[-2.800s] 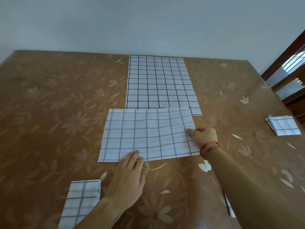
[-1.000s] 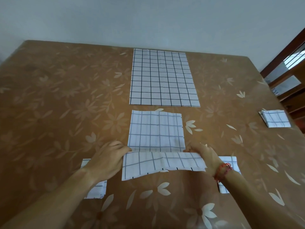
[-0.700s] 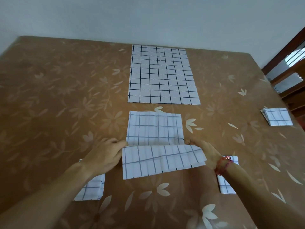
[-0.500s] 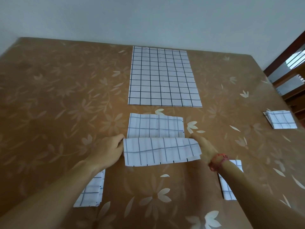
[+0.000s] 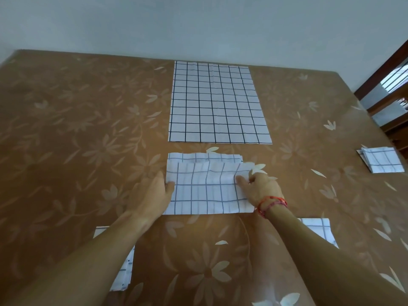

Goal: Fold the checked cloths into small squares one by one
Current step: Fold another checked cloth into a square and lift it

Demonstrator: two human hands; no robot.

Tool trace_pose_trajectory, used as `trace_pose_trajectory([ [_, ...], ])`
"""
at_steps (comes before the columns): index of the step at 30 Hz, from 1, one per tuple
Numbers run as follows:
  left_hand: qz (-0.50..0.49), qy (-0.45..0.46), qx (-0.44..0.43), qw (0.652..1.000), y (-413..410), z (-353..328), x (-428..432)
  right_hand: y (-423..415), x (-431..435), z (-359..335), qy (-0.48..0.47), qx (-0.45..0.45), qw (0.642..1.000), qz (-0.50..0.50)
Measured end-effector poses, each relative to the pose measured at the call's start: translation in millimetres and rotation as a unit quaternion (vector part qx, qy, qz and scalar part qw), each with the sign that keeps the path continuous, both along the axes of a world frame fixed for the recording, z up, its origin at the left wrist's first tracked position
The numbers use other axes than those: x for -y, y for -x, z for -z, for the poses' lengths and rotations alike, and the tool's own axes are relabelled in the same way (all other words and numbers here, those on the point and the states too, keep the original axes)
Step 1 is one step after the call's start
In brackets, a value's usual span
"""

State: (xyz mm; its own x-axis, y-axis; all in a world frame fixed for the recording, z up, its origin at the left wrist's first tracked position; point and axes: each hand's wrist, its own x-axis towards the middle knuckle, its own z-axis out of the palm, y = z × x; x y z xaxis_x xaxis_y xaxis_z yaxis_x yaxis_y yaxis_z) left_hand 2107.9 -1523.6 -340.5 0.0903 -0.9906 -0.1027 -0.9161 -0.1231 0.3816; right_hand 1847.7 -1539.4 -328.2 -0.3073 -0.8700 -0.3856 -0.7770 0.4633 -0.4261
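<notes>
The half-folded cloth (image 5: 207, 188) lay mid-table (image 5: 88, 129), white with thin grey-blue checks, rumpled, its top layer stopping just short of the far edge. The left hand (image 5: 152, 195) pinched its 9 o'clock edge and the right hand (image 5: 259, 188) its 3 o'clock edge. A flat cloth (image 5: 218, 102) lay at 12 o'clock.

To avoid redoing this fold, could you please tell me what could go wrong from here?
1. On the cloth, the upper layer stops short of the far edge, where the lower layer peeks out, so pressing now may set a crooked crease.
2. Rumples by the right hand could get pressed in.
</notes>
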Motion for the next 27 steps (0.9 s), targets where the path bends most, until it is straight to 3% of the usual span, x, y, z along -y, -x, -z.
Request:
trace_pose_trajectory([
  [7, 0.031, 0.003, -0.074, 0.997, -4, -3, -14, 5, -2, 0, 0.072, 0.134, 0.988, 0.002],
  [11, 0.043, -0.011, -0.064, 0.997, -8, -5, -22, 11, -6, 0, 0.033, 0.168, 0.985, 0.002],
  [14, 0.051, -0.041, -0.125, 0.990, -8, -8, -29, 16, -8, -5, -0.011, 0.216, 0.976, 0.003],
  [18, 0.031, -0.063, -0.186, 0.980, -11, -5, -34, 24, -17, -1, -0.010, 0.182, 0.982, -0.039],
  [24, 0.009, -0.021, -0.169, 0.985, -13, 0, -31, 18, -23, 5, 0.056, 0.090, 0.994, -0.033],
  [27, 0.060, 0.052, -0.117, 0.990, -11, 2, -34, 13, -26, 2, 0.078, 0.055, 0.995, -0.031],
])
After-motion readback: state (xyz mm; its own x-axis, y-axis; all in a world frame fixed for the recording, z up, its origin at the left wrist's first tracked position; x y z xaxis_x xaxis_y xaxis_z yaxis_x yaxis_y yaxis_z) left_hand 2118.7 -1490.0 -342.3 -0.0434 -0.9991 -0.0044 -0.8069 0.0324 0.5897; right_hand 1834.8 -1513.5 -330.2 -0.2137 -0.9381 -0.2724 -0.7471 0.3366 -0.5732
